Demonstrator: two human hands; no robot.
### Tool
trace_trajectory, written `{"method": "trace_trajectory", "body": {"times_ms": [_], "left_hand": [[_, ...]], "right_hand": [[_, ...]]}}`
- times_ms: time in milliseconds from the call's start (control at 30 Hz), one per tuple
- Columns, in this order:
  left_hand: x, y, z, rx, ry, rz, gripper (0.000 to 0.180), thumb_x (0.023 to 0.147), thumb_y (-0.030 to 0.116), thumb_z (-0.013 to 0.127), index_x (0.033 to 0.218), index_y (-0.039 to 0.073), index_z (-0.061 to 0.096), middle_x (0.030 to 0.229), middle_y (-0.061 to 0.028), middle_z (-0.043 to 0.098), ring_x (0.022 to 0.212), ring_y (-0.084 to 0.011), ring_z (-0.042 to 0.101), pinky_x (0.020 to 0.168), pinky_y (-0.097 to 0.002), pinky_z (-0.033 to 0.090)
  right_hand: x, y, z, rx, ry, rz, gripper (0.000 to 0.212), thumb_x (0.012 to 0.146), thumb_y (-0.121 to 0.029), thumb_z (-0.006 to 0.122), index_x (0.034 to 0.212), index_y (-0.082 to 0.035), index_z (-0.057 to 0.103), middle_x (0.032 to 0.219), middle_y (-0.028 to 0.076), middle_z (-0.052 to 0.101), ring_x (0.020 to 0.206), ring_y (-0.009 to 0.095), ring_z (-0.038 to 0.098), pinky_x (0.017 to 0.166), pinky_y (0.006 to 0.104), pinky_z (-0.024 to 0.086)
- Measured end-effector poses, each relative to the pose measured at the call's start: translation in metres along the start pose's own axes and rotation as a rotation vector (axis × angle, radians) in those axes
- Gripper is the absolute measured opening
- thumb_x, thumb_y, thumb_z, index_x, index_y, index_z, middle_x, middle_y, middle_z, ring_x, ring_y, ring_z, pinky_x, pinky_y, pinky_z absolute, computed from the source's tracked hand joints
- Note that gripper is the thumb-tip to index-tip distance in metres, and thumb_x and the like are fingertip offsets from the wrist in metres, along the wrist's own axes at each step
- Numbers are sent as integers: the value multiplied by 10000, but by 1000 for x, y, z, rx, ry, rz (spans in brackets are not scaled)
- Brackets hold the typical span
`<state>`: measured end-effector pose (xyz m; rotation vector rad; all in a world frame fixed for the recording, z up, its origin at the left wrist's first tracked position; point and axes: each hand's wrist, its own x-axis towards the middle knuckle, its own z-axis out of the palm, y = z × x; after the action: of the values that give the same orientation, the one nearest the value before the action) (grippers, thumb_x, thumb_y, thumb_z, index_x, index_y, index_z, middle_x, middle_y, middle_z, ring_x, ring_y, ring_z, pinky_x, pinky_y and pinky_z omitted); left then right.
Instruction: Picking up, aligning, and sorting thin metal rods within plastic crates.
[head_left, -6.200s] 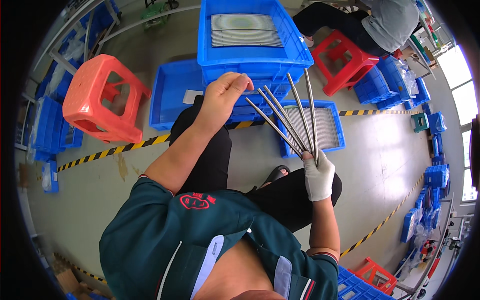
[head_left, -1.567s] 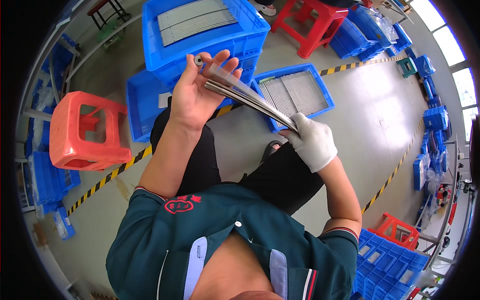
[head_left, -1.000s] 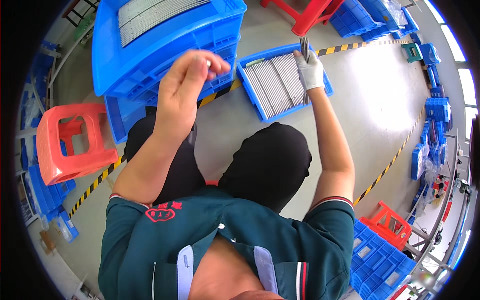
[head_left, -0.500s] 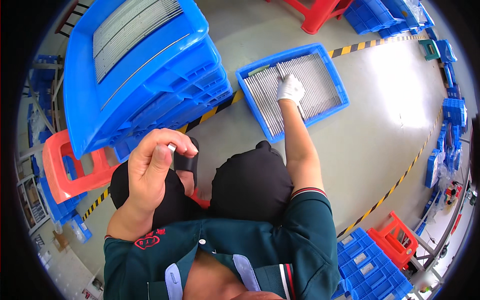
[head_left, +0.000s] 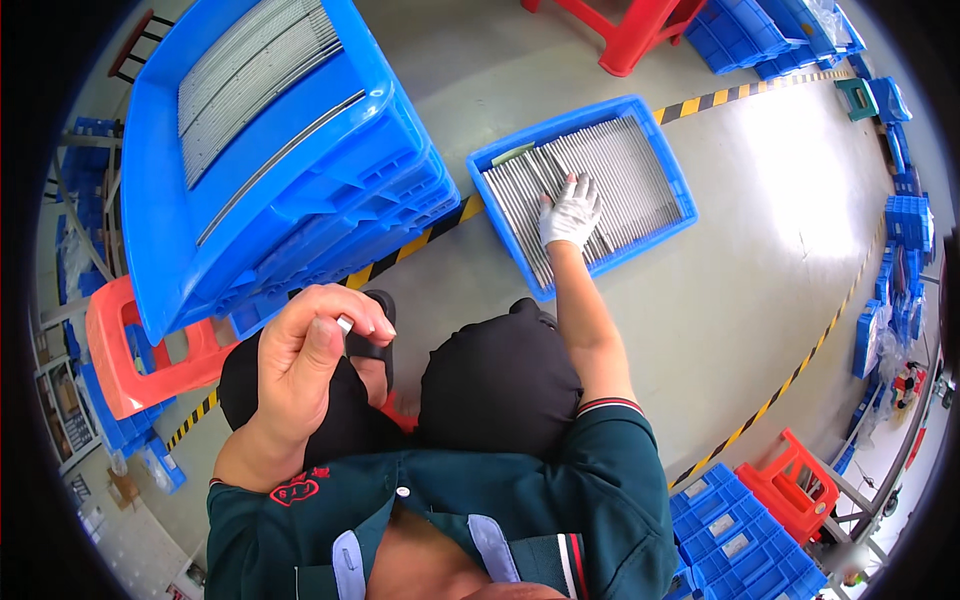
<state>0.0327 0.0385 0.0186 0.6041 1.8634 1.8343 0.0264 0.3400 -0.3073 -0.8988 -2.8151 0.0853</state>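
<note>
My left hand (head_left: 305,355), bare, is raised over my lap with its fingers curled against the thumb. A small whitish piece (head_left: 345,323) shows between them; the rest of it is hidden. Further out, my right hand (head_left: 570,215) wears a white glove and lies with fingers apart on thin metal strips (head_left: 625,165). These strips stand in close rows inside a blue bin (head_left: 682,185) on the floor. A dark gap runs between the rows beside that hand.
At left, a stack of blue bins (head_left: 345,190) stands high, its top bin holding rows of grey strips (head_left: 255,80). A red stool (head_left: 150,370) is beside the stack. Black-and-yellow tape (head_left: 425,240) crosses the floor. More blue crates (head_left: 740,530) and another red stool (head_left: 795,485) are at lower right.
My right hand has gone from curled fingers among the strips to spread fingers on top, a little nearer to me. My left hand keeps its pinch. The view has shifted slightly.
</note>
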Motion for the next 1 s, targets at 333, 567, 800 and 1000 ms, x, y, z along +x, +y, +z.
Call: {"method": "trace_trajectory", "body": {"times_ms": [333, 567, 800, 1000], "left_hand": [[-4, 1, 2, -65, -18, -85, 339, 964, 309, 435, 894, -3, 547, 871, -129, 592, 801, -172, 582, 712, -283, 480], [-3, -3, 1, 2, -35, -11, 340, 962, 308, 440, 884, -5, 548, 869, -130, 593, 789, -172, 584, 718, -284, 479], [-4, 3, 1, -68, -53, -80, 346, 966, 302, 429, 903, -20, 538, 902, -148, 575, 755, -163, 570, 511, -238, 493], [-6, 3, 2, -98, -66, -61, 309, 967, 269, 434, 922, -17, 541, 907, -144, 568, 786, -158, 559, 480, -236, 494]], "right_hand": [[-7, -9, -9, -78, -32, -33, 503, 773, -335, 625, 1197, -80, 535, 1177, 90, 516, 1034, 260, 502, 776, 410, 416], [-4, 0, -4, -120, -10, -31, 355, 808, -288, 589, 1142, -168, 574, 1130, 68, 517, 1018, 252, 502, 763, 409, 414], [0, 12, -13, -95, -48, -66, 358, 798, -297, 603, 1141, -201, 563, 1144, 38, 518, 1057, 236, 486, 778, 407, 407], [0, 16, -16, -98, -9, -68, 368, 800, -295, 600, 1150, -192, 551, 1114, 49, 520, 1061, 240, 486, 786, 413, 412]]}}
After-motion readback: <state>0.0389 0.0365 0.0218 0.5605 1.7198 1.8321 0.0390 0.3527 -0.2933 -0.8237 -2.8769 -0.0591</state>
